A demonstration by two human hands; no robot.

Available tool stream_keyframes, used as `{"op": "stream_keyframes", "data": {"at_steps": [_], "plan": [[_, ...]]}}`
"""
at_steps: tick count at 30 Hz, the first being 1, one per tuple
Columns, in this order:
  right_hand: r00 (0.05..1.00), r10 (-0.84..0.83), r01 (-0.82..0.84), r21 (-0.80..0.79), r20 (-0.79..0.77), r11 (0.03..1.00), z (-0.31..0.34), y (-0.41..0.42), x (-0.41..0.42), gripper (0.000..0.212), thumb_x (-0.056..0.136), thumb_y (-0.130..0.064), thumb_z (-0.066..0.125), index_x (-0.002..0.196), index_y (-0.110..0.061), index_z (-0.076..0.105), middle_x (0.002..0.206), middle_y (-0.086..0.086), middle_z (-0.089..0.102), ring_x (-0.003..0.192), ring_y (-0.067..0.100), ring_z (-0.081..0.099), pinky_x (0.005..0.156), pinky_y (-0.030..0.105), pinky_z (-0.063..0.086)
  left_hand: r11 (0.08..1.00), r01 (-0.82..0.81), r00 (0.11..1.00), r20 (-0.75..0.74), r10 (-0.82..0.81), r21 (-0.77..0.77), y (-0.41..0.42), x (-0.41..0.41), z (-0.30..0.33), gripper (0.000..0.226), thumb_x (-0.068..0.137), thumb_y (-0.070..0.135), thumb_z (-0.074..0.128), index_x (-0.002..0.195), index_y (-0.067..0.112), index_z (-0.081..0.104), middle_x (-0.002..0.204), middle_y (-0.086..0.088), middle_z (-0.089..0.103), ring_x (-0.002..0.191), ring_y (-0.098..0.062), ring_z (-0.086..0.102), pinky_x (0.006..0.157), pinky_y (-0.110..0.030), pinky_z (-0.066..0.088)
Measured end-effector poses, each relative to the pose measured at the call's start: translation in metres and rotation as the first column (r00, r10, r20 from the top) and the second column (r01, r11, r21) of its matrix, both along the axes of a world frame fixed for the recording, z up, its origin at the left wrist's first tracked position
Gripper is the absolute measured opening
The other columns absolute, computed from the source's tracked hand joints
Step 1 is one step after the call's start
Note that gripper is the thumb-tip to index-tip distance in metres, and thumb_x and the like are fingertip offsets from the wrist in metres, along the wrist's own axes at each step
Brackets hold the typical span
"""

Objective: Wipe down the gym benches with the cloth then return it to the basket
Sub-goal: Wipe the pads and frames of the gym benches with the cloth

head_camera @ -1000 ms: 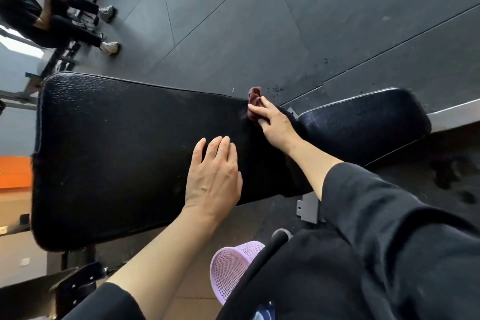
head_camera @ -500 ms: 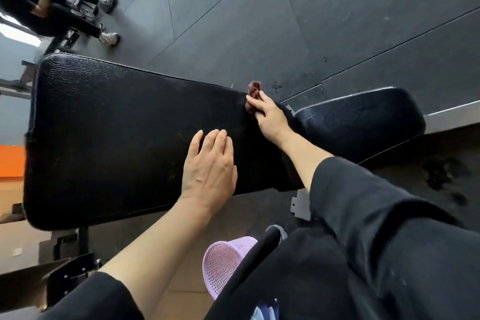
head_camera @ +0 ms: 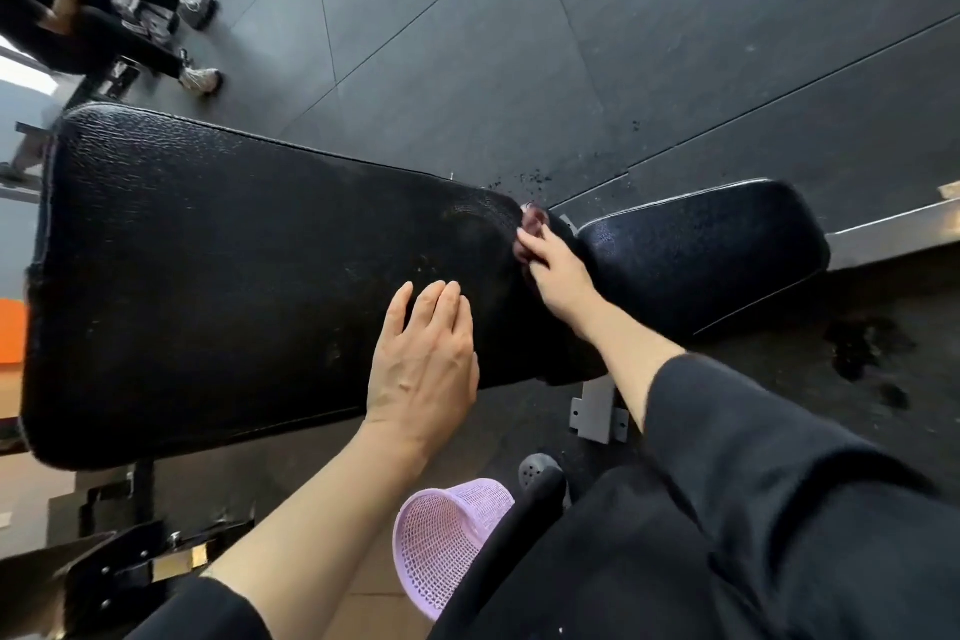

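right hand (head_camera: 558, 273) pinches dark red cloth (head_camera: 531, 224) against bench pad (head_camera: 218, 265) end, at one o'clock from flat, open left hand (head_camera: 423, 369) bracing it; lilac basket (head_camera: 447, 541) waits at six o'clock.

two bench pads (head_camera: 234, 276), one cloth (head_camera: 531, 224), one basket (head_camera: 447, 535)

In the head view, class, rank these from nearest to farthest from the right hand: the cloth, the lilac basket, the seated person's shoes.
1. Cloth: gripped by the right hand at the pad gap.
2. Lilac basket: on the floor, below the bench.
3. Seated person's shoes: far upper left.
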State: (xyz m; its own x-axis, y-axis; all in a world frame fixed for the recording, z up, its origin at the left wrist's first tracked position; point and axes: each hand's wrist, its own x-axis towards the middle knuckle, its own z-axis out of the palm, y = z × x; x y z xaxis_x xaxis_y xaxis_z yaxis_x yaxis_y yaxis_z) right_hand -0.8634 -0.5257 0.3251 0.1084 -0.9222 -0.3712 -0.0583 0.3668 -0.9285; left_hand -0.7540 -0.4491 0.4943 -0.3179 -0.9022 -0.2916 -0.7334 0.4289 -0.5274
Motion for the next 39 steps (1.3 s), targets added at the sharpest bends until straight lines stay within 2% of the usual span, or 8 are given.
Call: {"op": "stream_keyframes", "data": {"at_steps": [7, 10, 13, 20, 26, 30, 35, 39], "plan": [[0.995, 0.097, -0.104, -0.302, -0.036, 0.948, 0.052, -0.011, 0.021, 0.05, 0.095, 0.001, 0.045, 0.14, -0.02, 0.051, 0.159, 0.004, 0.025, 0.145, 0.018, 0.024, 0.117, 0.023, 0.016, 1.0, 0.016, 1.0, -0.021, -0.016, -0.01, 0.002, -0.001, -0.009, 0.052, 0.076, 0.024, 0.068, 0.123, 0.0, 0.062, 0.129, -0.015, 0.06, 0.122, -0.028, 0.054, 0.112, -0.046, 0.025], [0.997, 0.07, -0.073, -0.187, -0.026, 0.98, 0.035, -0.032, 0.015, 0.05, 0.096, 0.001, 0.043, 0.141, -0.02, 0.05, 0.161, 0.006, 0.021, 0.147, 0.019, 0.022, 0.11, 0.014, 0.011, 1.0, 0.012, 0.999, -0.043, -0.013, -0.022, 0.004, -0.001, -0.009, 0.053, 0.074, 0.023, 0.07, 0.121, 0.0, 0.063, 0.128, -0.016, 0.061, 0.121, -0.029, 0.055, 0.112, -0.045, 0.024], [0.997, 0.027, -0.033, -0.091, -0.075, 0.995, 0.025, 0.0, 0.01, 0.049, 0.096, -0.002, 0.043, 0.142, -0.02, 0.049, 0.161, 0.003, 0.021, 0.146, 0.019, 0.023, 0.115, 0.023, 0.016, 0.999, 0.015, 0.998, -0.065, -0.018, -0.048, 0.007, 0.0, -0.01, 0.053, 0.073, 0.022, 0.072, 0.12, -0.001, 0.063, 0.127, -0.016, 0.061, 0.12, -0.029, 0.055, 0.112, -0.045, 0.024], [0.999, -0.016, -0.002, -0.327, -0.052, 0.945, 0.052, 0.016, 0.013, 0.049, 0.087, 0.002, 0.055, 0.13, -0.02, 0.062, 0.147, 0.007, 0.047, 0.134, 0.021, 0.044, 0.112, 0.028, 0.033, 0.998, 0.013, 0.996, -0.093, -0.019, -0.066, 0.016, -0.001, -0.023, 0.054, 0.071, 0.021, 0.072, 0.12, -0.001, 0.064, 0.124, -0.015, 0.063, 0.119, -0.028, 0.056, 0.112, -0.045, 0.025], [0.95, -0.215, 0.202, 0.081, 0.228, 0.976, 0.045, 0.02, -0.029, 0.088, 0.057, -0.001, 0.087, 0.136, -0.016, 0.051, 0.12, 0.005, 0.057, 0.099, 0.018, 0.063, 0.088, 0.03, 0.054, 0.989, -0.048, 0.965, -0.261, 0.009, -0.143, 0.015, -0.005, -0.025, 0.055, 0.071, 0.016, 0.076, 0.122, 0.002, 0.062, 0.12, -0.013, 0.064, 0.11, -0.029, 0.06, 0.108, -0.042, 0.035], [0.912, -0.246, 0.244, 0.048, 0.328, 0.969, 0.057, 0.042, -0.043, 0.059, 0.06, 0.001, 0.087, 0.113, -0.005, 0.061, 0.107, 0.012, 0.066, 0.099, 0.025, 0.067, 0.084, 0.028, 0.056, 0.927, -0.347, 0.758, -0.624, 0.188, -0.141, 0.004, -0.032, -0.031, 0.047, 0.081, 0.015, 0.074, 0.124, 0.001, 0.06, 0.106, -0.013, 0.068, 0.097, -0.03, 0.064, 0.099, -0.044, 0.046], [0.899, -0.148, 0.182, -0.043, 0.411, 0.982, 0.077, 0.051, -0.06, 0.041, 0.066, -0.009, 0.081, 0.103, -0.009, 0.062, 0.119, 0.013, 0.064, 0.101, 0.028, 0.067, 0.09, 0.038, 0.054, 0.798, -0.578, 0.226, -0.906, 0.357, 0.17, -0.015, -0.062, -0.025, 0.028, 0.09, 0.017, 0.064, 0.118, 0.014, 0.058, 0.105, -0.002, 0.068, 0.097, -0.018, 0.064, 0.089, -0.038, 0.052], [0.953, -0.082, 0.122, -0.123, 0.29, 0.985, 0.093, 0.051, -0.084, 0.046, 0.078, -0.009, 0.076, 0.117, -0.015, 0.055, 0.116, 0.006, 0.065, 0.102, 0.021, 0.067, 0.087, 0.034, 0.054, 0.779, -0.583, 0.103, -0.93, 0.352, 0.23, -0.015, -0.065, -0.019, 0.015, 0.09, 0.009, 0.062, 0.103, 0.016, 0.059, 0.091, 0.003, 0.067, 0.088, -0.017, 0.065, 0.083, -0.038, 0.054]]}}
